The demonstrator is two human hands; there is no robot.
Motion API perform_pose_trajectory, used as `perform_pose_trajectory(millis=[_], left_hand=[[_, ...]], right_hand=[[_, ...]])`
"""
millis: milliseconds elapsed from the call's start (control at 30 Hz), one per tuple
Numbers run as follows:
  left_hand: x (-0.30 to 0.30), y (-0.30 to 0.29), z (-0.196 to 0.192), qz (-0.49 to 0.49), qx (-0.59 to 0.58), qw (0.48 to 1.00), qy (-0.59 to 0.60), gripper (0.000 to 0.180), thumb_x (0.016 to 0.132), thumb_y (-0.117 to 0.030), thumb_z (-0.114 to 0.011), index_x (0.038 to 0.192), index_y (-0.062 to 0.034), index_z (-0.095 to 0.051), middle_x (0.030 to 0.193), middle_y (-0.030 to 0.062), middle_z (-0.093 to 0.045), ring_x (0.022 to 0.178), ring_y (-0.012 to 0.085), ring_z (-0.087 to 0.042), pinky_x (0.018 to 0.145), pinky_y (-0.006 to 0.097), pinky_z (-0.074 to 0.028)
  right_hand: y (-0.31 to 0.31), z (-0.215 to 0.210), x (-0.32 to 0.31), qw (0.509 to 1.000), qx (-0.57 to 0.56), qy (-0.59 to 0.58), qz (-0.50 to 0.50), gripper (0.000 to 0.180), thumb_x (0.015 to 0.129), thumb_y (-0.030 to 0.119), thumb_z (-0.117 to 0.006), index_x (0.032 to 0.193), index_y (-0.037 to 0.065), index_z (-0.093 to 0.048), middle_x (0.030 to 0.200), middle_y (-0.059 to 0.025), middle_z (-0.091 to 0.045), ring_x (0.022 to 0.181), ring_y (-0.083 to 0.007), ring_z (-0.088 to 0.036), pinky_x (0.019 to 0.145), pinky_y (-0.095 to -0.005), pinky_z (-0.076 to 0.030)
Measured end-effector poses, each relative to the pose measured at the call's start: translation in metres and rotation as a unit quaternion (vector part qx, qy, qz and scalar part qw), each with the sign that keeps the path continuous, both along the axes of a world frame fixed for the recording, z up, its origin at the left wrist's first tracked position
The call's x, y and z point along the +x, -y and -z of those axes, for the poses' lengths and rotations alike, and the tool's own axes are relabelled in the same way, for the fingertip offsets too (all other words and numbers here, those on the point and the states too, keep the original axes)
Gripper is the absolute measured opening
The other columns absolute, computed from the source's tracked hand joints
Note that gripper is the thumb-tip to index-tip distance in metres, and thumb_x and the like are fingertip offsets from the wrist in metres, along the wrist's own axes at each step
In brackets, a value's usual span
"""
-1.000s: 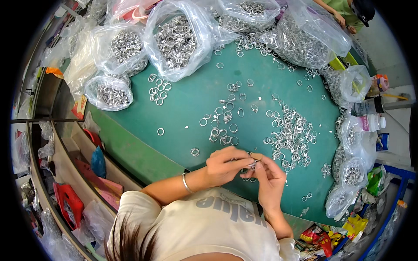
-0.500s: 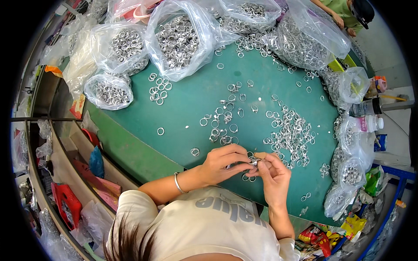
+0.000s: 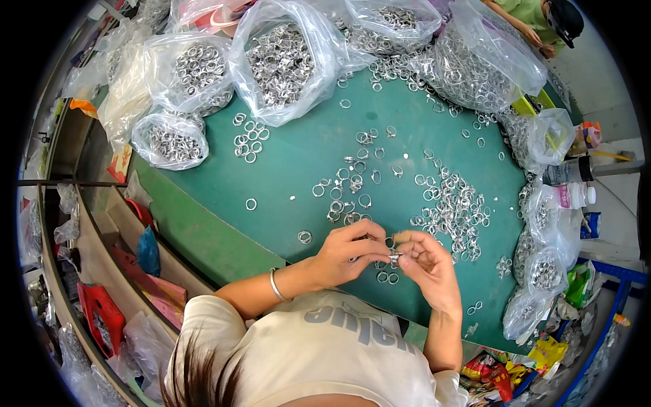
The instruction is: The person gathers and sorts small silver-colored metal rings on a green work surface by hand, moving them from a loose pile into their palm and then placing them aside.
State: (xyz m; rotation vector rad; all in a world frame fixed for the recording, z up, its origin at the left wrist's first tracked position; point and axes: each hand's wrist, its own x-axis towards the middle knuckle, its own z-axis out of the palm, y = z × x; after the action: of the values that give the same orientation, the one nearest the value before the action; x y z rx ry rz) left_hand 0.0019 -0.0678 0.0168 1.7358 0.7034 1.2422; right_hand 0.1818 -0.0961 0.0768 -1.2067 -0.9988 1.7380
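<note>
Near the table's front edge, my left hand is closed, pinching a silver ring at its fingertips. More ring metal shows between its fingers, partly hidden. My right hand is just right of that ring, its fingers curved and apart from the thumb, slightly smeared by motion. A light-coloured wrap shows on one of its fingers. The right thumb tip is close to the ring; whether it touches, I cannot tell. Two loose rings lie just below the hands. A dense pile of rings spreads beyond my right hand, and a looser group lies ahead.
Clear plastic bags full of rings line the far edge of the green table. Smaller bags line the right edge, beside a bottle. A shelf with a red tray stands left. Another person is at the far right.
My right hand's fingers have loosened from the ring and spread away from the thumb, the hand shifting slightly right. My left hand stays nearly in place with the ring.
</note>
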Motion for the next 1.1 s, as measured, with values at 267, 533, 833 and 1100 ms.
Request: perform_pose_trajectory(millis=[267, 533, 833, 1100], left_hand=[[-0.006, -0.005, -0.021, 0.043, -0.291, 0.956, 0.019, 0.013, 0.073, 0.003, -0.07, 0.085, -0.0017, -0.066, 0.082, 0.0063, -0.063, 0.069, 0.0152, -0.058, 0.064, 0.025, -0.048], [-0.002, 0.0, -0.01, 0.025, -0.096, 0.994, -0.04, 0.013, 0.075, -0.001, -0.07, 0.087, 0.0001, -0.064, 0.085, 0.0083, -0.064, 0.071, 0.0172, -0.061, 0.063, 0.027, -0.049], [-0.001, 0.003, -0.004, 0.009, -0.171, 0.981, 0.089, 0.015, 0.07, 0.006, -0.07, 0.083, 0.0016, -0.066, 0.086, 0.0116, -0.065, 0.075, 0.0215, -0.063, 0.065, 0.029, -0.052], [-0.003, 0.006, -0.001, -0.03, 0.058, 0.997, -0.041, 0.022, 0.067, 0.007, -0.071, 0.086, -0.0003, -0.064, 0.087, 0.0123, -0.063, 0.074, 0.0206, -0.062, 0.063, 0.029, -0.051]], right_hand=[[0.009, 0.003, -0.016, 0.948, 0.202, 0.242, 0.039, 0.026, 0.081, -0.008, -0.059, 0.106, -0.003, -0.06, 0.083, -0.0045, -0.054, 0.071, -0.0111, -0.052, 0.063, -0.0246, -0.044], [0.015, 0.004, -0.022, 0.989, 0.044, 0.047, 0.133, 0.024, 0.085, -0.008, -0.055, 0.108, -0.005, -0.059, 0.09, -0.0047, -0.046, 0.073, -0.0111, -0.056, 0.063, -0.0222, -0.051], [0.017, 0.019, -0.016, 0.991, 0.071, 0.021, 0.111, 0.028, 0.08, -0.011, -0.059, 0.108, -0.005, -0.056, 0.092, -0.0048, -0.048, 0.08, -0.0116, -0.057, 0.065, -0.0231, -0.053], [0.022, 0.019, -0.018, 0.944, 0.246, 0.2, 0.094, 0.027, 0.077, -0.013, -0.062, 0.102, -0.005, -0.057, 0.098, -0.0089, -0.053, 0.082, -0.0128, -0.058, 0.065, -0.0242, -0.054]])
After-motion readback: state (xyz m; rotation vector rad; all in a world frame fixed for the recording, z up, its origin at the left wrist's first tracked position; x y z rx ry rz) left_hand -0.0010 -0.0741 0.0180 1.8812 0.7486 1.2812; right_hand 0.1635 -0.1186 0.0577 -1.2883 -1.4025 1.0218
